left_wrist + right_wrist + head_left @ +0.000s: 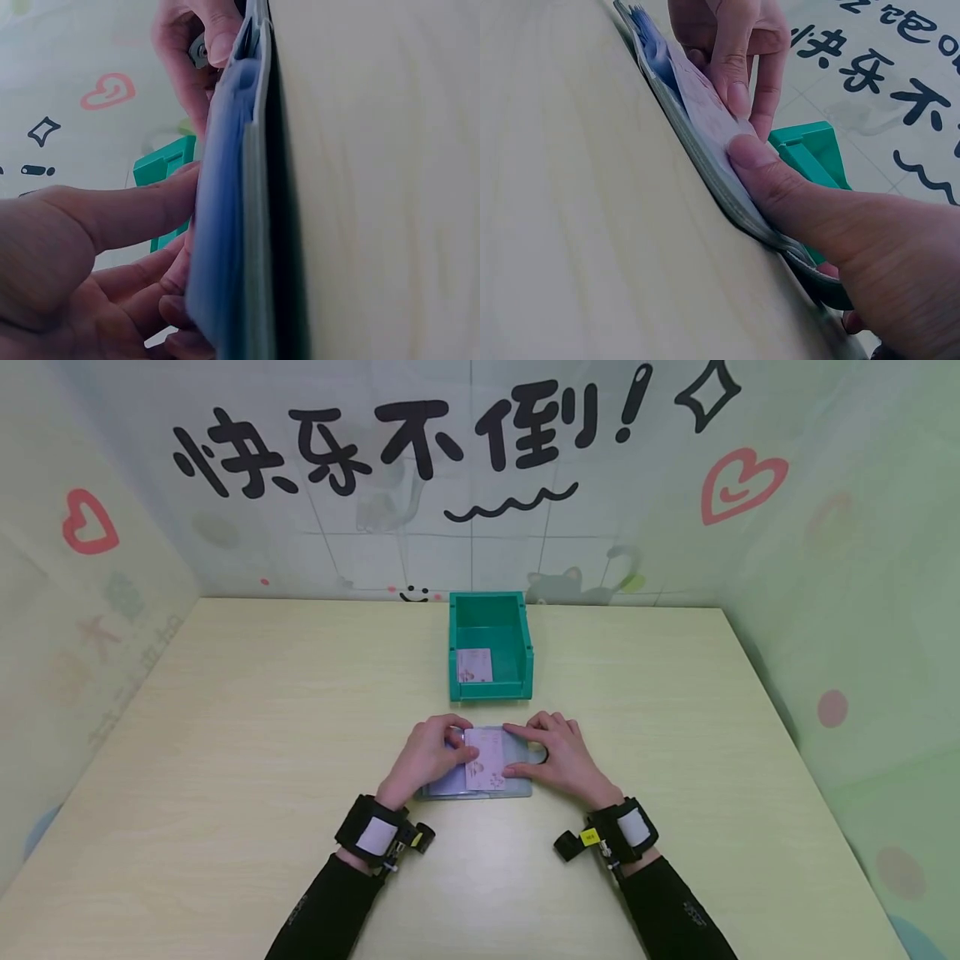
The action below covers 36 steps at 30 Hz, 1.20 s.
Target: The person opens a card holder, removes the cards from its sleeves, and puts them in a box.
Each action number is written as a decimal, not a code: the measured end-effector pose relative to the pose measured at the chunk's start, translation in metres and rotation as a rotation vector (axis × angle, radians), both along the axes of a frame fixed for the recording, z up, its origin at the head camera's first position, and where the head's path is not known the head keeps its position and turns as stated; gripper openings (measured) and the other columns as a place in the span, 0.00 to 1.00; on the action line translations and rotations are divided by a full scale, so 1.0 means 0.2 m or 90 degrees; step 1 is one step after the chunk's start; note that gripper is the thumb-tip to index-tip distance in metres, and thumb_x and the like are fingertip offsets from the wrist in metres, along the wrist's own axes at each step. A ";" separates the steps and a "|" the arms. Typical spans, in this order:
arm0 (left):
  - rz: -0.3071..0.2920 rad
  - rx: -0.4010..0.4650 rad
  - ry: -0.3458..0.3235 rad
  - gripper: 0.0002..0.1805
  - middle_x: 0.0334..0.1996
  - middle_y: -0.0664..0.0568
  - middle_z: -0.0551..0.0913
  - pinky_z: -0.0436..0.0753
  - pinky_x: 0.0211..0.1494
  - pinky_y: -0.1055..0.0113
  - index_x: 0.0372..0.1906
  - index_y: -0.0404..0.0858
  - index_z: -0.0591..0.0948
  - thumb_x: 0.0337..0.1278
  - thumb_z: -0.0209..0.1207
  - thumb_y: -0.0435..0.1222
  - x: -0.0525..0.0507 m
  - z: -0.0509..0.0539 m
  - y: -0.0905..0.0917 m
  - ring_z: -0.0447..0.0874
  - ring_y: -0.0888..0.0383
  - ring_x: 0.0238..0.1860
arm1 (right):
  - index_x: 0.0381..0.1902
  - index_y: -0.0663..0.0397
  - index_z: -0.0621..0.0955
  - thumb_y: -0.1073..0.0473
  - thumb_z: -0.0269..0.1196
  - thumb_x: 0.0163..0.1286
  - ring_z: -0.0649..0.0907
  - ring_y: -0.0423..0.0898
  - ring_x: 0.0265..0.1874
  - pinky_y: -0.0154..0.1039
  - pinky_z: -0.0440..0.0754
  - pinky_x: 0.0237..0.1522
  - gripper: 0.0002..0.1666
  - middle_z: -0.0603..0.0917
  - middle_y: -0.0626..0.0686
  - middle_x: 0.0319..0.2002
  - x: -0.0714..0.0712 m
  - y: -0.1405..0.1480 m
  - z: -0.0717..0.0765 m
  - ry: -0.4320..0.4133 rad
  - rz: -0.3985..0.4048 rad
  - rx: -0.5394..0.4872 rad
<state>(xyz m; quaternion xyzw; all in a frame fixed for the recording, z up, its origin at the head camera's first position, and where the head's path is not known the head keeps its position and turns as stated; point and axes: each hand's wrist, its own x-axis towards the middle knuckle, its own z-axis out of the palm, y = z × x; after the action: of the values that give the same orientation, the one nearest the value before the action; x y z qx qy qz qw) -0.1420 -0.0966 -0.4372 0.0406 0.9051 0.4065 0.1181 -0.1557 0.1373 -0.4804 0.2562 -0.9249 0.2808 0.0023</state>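
A small card binder (517,787) with clear, bluish sleeve pages lies open on the table. On it is a pale pink printed card (484,760), also seen edge-on in the right wrist view. My left hand (433,752) pinches the card's left side, thumb low and fingers curled near the top. At the card's right edge, my right hand (555,753) holds it between thumb and forefinger, one at each corner. Whether the card sits inside a sleeve I cannot tell.
Just beyond the binder stands a green plastic bin (491,692) with a similar pink card (474,666) inside. The pale wooden table (262,710) is bounded by printed cloth walls (847,610) at the back and sides.
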 end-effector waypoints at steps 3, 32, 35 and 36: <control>-0.001 -0.004 -0.008 0.22 0.29 0.49 0.81 0.71 0.37 0.68 0.57 0.35 0.81 0.59 0.69 0.35 0.00 0.01 -0.01 0.77 0.55 0.33 | 0.64 0.43 0.81 0.41 0.77 0.53 0.70 0.48 0.46 0.46 0.61 0.49 0.41 0.76 0.51 0.42 0.00 0.00 0.00 0.002 0.000 -0.003; -0.013 0.040 -0.096 0.21 0.44 0.41 0.78 0.76 0.34 0.70 0.63 0.36 0.77 0.66 0.60 0.30 -0.04 0.07 -0.13 0.80 0.54 0.34 | 0.64 0.42 0.81 0.40 0.77 0.53 0.71 0.47 0.47 0.45 0.61 0.50 0.40 0.77 0.49 0.42 0.00 0.00 -0.01 -0.005 -0.006 -0.003; -0.043 0.043 -0.083 0.22 0.48 0.39 0.78 0.76 0.35 0.69 0.64 0.36 0.76 0.67 0.58 0.29 -0.06 0.11 -0.15 0.80 0.52 0.38 | 0.64 0.42 0.81 0.40 0.77 0.53 0.71 0.47 0.46 0.45 0.61 0.50 0.40 0.76 0.49 0.41 -0.01 0.00 -0.02 0.001 -0.004 -0.002; -0.054 0.045 -0.076 0.22 0.50 0.38 0.78 0.76 0.36 0.69 0.65 0.36 0.76 0.68 0.57 0.28 -0.07 0.12 -0.15 0.81 0.51 0.39 | 0.64 0.42 0.81 0.40 0.77 0.53 0.71 0.47 0.46 0.45 0.61 0.50 0.40 0.76 0.49 0.41 -0.01 0.00 -0.02 0.002 -0.003 -0.004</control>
<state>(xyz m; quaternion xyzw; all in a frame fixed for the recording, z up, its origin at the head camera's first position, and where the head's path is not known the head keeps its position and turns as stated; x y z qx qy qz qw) -0.1564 -0.1273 -0.4130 0.0587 0.8790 0.4344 0.1877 -0.1572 0.1374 -0.4837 0.2544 -0.9247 0.2832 0.0051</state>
